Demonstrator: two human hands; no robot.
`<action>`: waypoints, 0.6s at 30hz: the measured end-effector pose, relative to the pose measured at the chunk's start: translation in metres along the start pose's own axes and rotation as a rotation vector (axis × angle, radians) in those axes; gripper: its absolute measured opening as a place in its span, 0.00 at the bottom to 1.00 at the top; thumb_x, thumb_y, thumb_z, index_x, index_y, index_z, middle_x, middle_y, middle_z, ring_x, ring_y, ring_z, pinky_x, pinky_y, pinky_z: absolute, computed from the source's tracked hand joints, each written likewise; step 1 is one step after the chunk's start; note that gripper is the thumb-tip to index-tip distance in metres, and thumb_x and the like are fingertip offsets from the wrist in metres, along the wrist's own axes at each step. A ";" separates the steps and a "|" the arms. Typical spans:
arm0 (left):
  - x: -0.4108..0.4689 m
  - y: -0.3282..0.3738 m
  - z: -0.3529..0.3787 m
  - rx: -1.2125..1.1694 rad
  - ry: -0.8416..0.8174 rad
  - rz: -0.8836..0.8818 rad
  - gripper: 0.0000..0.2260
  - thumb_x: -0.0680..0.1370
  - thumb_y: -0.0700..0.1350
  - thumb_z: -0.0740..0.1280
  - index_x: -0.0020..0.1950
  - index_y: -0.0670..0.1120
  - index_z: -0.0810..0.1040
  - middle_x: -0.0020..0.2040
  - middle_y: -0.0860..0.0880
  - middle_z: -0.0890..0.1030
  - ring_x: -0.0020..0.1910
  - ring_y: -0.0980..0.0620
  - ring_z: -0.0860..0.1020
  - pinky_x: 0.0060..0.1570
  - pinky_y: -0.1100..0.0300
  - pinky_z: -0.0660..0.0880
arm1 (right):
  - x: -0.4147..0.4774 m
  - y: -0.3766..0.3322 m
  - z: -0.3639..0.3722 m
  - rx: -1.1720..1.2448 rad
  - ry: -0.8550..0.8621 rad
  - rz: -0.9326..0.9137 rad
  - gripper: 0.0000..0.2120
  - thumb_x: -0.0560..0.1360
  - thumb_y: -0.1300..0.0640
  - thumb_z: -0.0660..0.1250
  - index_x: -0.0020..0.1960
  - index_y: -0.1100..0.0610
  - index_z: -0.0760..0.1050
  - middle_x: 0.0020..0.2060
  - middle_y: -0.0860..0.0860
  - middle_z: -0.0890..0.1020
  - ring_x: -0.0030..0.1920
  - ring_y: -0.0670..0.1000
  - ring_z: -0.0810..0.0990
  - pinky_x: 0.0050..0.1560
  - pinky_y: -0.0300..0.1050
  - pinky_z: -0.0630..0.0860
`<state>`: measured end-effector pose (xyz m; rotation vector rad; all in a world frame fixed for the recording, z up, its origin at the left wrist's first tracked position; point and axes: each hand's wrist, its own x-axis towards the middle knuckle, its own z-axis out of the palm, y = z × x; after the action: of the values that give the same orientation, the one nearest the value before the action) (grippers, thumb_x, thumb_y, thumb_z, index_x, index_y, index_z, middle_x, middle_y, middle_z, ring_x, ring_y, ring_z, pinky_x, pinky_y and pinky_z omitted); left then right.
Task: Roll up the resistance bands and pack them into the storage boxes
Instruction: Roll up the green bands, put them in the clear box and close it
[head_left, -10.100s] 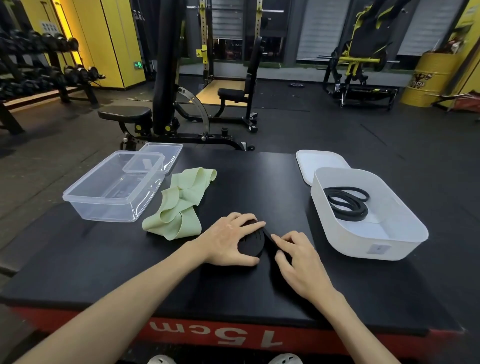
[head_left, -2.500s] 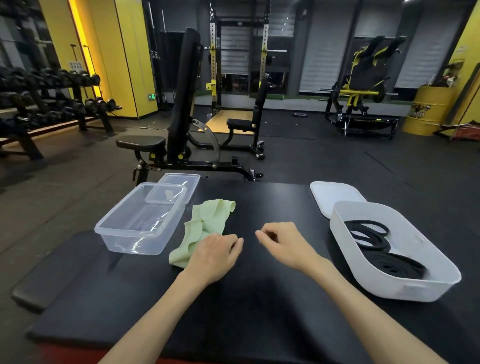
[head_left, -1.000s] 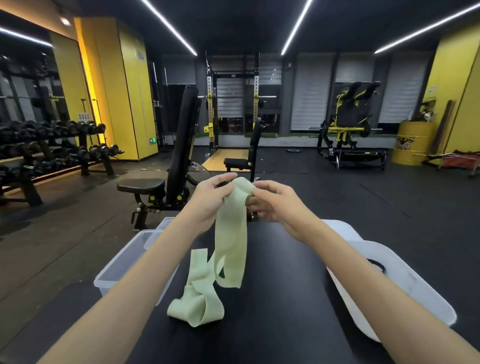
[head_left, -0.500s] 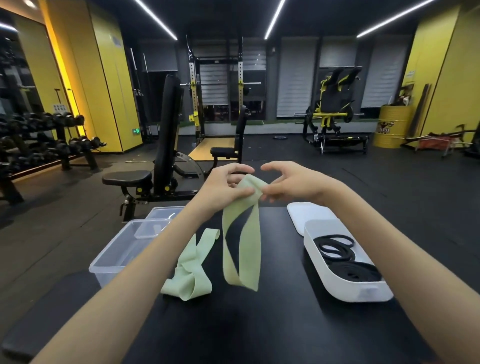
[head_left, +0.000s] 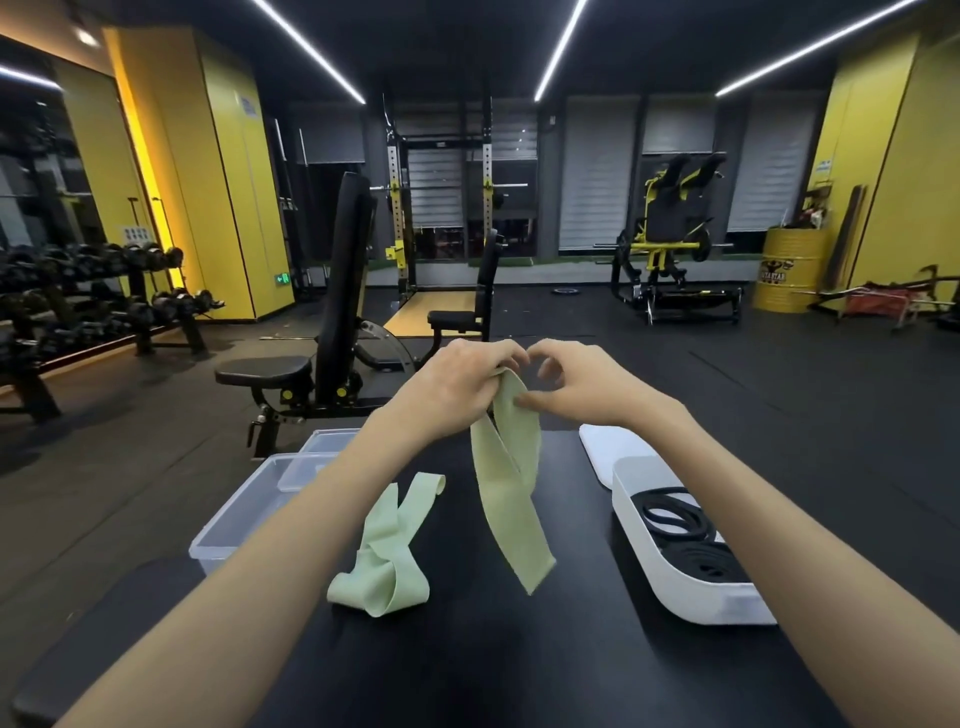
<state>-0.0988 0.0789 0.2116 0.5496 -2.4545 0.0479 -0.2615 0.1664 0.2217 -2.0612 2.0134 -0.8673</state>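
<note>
A pale green resistance band (head_left: 511, 483) hangs in the air above the black platform, twisted into a loop. My left hand (head_left: 457, 387) grips its top end. My right hand (head_left: 576, 384) pinches the same top edge from the right. A second green band (head_left: 387, 551) lies crumpled on the platform below and to the left. The clear plastic box (head_left: 244, 514) stands at the left with nothing in it. The white box (head_left: 675, 587) at the right holds black bands (head_left: 680, 530).
A white lid (head_left: 605, 449) lies behind the white box and a clear lid (head_left: 322, 447) behind the clear box. The black platform (head_left: 519, 665) stretches toward me. Weight benches, a dumbbell rack and a squat rack stand on the gym floor beyond.
Both hands lifted one green band off the pile and hold it up; in the last half second the hands drew closer together at its top and the loop twisted.
</note>
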 end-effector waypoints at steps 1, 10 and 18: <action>0.000 0.002 0.000 -0.021 0.017 -0.018 0.18 0.74 0.33 0.58 0.61 0.45 0.76 0.54 0.48 0.83 0.56 0.47 0.80 0.55 0.50 0.76 | -0.001 -0.002 -0.001 0.041 -0.022 -0.013 0.17 0.71 0.46 0.72 0.58 0.46 0.72 0.48 0.47 0.78 0.45 0.50 0.80 0.35 0.38 0.76; -0.002 0.016 0.013 -0.316 0.195 -0.315 0.12 0.77 0.40 0.64 0.60 0.48 0.75 0.50 0.51 0.73 0.40 0.59 0.71 0.45 0.65 0.67 | -0.004 0.004 0.005 0.263 0.071 -0.016 0.21 0.68 0.49 0.76 0.57 0.52 0.75 0.44 0.49 0.81 0.45 0.48 0.80 0.40 0.42 0.79; 0.001 0.009 0.012 -0.608 0.234 -0.477 0.06 0.75 0.45 0.70 0.39 0.53 0.77 0.39 0.52 0.81 0.32 0.56 0.75 0.35 0.62 0.72 | -0.008 0.009 -0.006 0.485 0.026 -0.036 0.15 0.70 0.52 0.74 0.55 0.55 0.77 0.46 0.55 0.84 0.42 0.48 0.81 0.41 0.33 0.76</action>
<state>-0.1098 0.0852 0.2028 0.7735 -1.9147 -0.7540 -0.2720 0.1745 0.2196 -1.8184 1.5737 -1.2461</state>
